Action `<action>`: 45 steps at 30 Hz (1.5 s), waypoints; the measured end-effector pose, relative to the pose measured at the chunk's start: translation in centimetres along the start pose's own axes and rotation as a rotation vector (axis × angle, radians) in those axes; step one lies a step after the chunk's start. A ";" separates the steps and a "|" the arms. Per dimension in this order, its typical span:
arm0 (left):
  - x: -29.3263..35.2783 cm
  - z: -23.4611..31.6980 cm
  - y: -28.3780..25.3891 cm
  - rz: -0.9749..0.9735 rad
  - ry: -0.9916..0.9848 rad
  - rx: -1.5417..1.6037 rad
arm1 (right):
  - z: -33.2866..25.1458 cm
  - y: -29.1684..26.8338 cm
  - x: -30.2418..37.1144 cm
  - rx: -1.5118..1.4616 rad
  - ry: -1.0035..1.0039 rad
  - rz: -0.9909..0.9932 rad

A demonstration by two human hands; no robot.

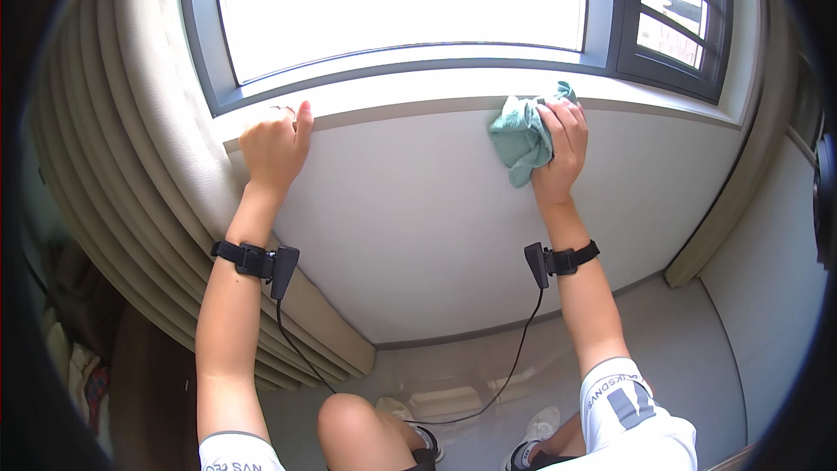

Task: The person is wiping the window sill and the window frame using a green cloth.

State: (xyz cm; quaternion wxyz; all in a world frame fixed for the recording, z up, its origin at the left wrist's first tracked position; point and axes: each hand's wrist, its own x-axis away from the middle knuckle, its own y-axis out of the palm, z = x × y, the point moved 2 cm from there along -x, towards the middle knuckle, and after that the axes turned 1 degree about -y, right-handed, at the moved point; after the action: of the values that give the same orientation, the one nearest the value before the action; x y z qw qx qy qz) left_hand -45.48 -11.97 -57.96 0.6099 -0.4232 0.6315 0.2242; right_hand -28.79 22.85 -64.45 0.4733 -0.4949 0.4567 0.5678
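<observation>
A green cloth (521, 135) is bunched in my right hand (565, 135), whose fingers curl over it. The cloth lies against the front edge of the white window sill (418, 98), and part of it hangs down over the wall below. At the sill's left end, beside the beige curtain, my left hand (275, 144) rests with its fingers folded into a fist and the thumb pointing up. No object shows in it, though the fingertips are turned away from view.
A grey-framed window (418, 61) is above the sill, with a barred pane (671, 13) at right. Pleated beige curtain (139, 166) hangs at left, another strip (724, 218) at right. A black cable (516, 358) from my wrist straps loops near my knee above the grey floor (645, 323).
</observation>
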 end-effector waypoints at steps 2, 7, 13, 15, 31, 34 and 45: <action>0.2 -0.1 0.2 0.006 0.010 -0.027 | -1.2 0.5 0.1 0.034 0.038 -0.010; -0.4 0.5 0.6 0.049 0.037 -0.082 | -6.3 3.7 0.1 0.156 0.145 -0.185; 0.4 -1.8 0.4 0.002 0.038 -0.020 | -14.4 8.8 1.6 -0.149 -0.310 -0.236; 0.8 -1.6 0.9 -0.014 0.023 0.007 | -10.9 6.9 1.2 -0.160 -0.361 -0.198; 0.7 -3.0 1.8 -0.034 0.001 -0.121 | -4.6 4.2 -0.1 0.172 -0.080 -0.110; 0.6 -4.0 1.8 0.075 0.096 -0.050 | 1.8 1.9 -0.4 0.270 -0.309 -0.119; 0.4 -3.6 1.7 -0.078 -0.022 -0.105 | 3.0 -0.3 2.3 0.249 0.123 -0.012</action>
State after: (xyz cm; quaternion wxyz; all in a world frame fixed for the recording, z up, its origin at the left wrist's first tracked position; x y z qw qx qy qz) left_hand -48.87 -14.04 -58.12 0.6020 -0.4765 0.5951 0.2375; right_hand -29.07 26.03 -66.47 0.5058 -0.4690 0.5486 0.4725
